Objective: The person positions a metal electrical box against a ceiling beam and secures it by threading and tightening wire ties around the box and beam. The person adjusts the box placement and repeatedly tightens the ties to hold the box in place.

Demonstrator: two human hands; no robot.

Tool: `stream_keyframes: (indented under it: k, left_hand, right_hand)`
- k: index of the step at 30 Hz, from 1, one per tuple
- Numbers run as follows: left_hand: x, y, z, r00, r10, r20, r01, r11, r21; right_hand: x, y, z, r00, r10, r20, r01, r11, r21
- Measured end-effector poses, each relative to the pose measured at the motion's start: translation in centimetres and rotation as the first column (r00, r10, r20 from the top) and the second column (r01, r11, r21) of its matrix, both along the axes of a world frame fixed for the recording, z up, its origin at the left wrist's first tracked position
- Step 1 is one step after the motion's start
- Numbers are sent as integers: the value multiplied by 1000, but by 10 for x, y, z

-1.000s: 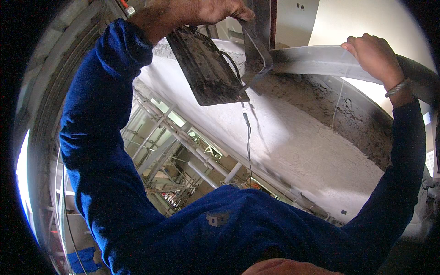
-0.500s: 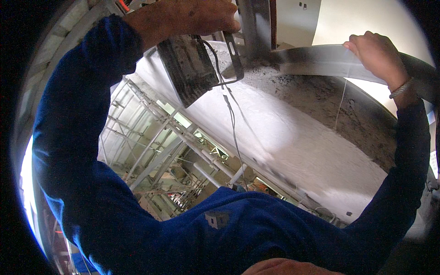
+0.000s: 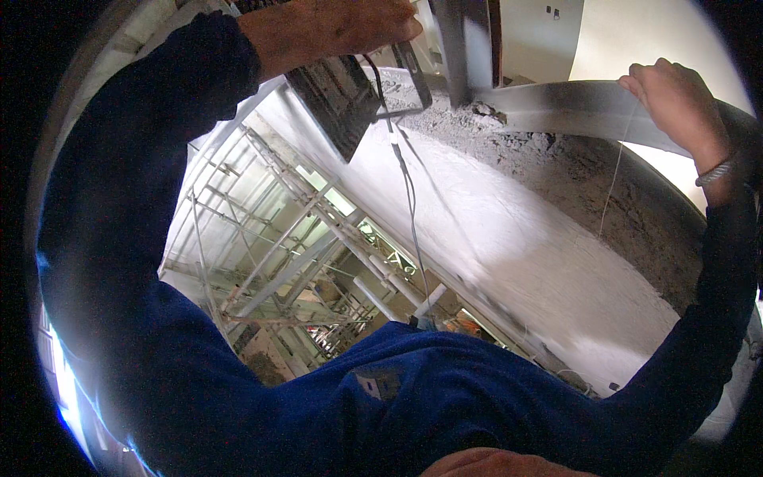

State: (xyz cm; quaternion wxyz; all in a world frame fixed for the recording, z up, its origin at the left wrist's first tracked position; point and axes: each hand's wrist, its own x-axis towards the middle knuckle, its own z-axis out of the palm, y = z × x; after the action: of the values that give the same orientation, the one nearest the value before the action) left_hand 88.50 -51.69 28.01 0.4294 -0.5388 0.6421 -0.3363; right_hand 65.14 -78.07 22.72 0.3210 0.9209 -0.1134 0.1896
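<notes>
Left hand [image 3: 358, 28]: fingers curled closed on the metal bracket [image 3: 421, 86] of a dark, flat lamp-like unit [image 3: 340, 99], tilted, far left of centre. Right hand [image 3: 677, 105]: folded over the upper edge of a grey metal beam [image 3: 572, 107], far right.

Risk: single-handed hold; a slipping bracket might drop the unit. Cable [image 3: 412, 211] dangles toward the near side; a snag could twist the unit. Grit might shed from the dark rough strip [image 3: 592, 183] below the beam.

Surface: pale, unevenly lit, running far left to near right. Room: scaffold poles [image 3: 345, 232] left; cream wall [image 3: 664, 32] far right.
</notes>
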Motion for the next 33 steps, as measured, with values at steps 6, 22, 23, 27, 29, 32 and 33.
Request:
stream_keyframes:
  k: [6,22,23,27,29,32,33]
  left_hand:
    - [11,-11,1,985,-92,146,112,984,-136]
    - [-21,-21,14,904,-20,-427,-105,958,-266]
    - [-14,-29,13,901,55,-430,-179,951,-254]
    - [25,-42,-6,949,25,-315,-133,936,-325]
    - [45,-48,-19,855,-108,-508,-156,880,-449]
    - [64,-52,-24,549,-317,-773,-328,769,-548]
    - [65,-53,-27,641,-346,-685,-219,773,-596]
  right_hand:
    - [0,-4,-1,1000,-3,8,3,1000,6]
    - [0,3,3,1000,-4,-27,3,1000,-20]
    - [0,3,5,999,-25,-33,24,1000,-17]
    - [-1,6,8,995,-64,-81,64,998,-7]
    - [-2,8,9,996,-47,-81,48,999,3]
    - [-3,11,12,996,-27,-88,27,1000,-7]
    - [-3,10,12,992,-49,-114,51,999,10]
